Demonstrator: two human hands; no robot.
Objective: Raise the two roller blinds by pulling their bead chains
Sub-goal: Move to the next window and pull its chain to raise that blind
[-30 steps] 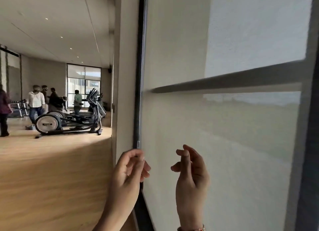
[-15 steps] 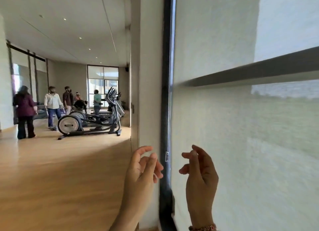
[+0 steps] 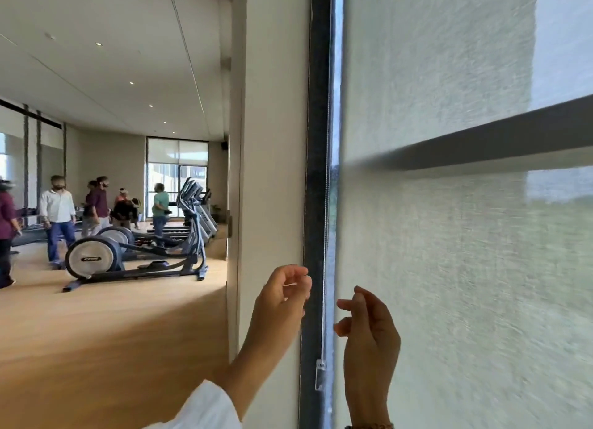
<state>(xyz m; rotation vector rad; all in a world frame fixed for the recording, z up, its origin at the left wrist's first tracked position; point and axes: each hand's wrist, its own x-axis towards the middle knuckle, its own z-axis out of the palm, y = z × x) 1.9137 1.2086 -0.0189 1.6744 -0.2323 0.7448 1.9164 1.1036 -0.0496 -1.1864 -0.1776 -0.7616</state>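
- Head view: the bead chain [image 3: 326,204] hangs straight down the dark window frame [image 3: 316,140], just left of the roller blind [image 3: 449,268], which covers the glass fully; its clear end clip [image 3: 320,374] sits at about 6 o'clock from the two hands.
- The left hand [image 3: 280,303] is at 9 o'clock of the chain, fingers curled loosely with thumb and forefinger near each other but pinching nothing; the chain lies just beside its fingertips [image 3: 305,279], apart from them.
- The right hand [image 3: 369,329] is at 3 o'clock of the chain, fingers half-spread, also empty.
- Step in hand, as I judge it: taking hold of the chain. Pinch a single strand firmly between thumb and forefinger, then draw straight toward 6 o'clock, hand over hand; if the blind lowers, switch to the other strand. Pulling sideways could jam the beads.
- At 9 o'clock in the background stand gym machines [image 3: 134,252] and people, well apart.
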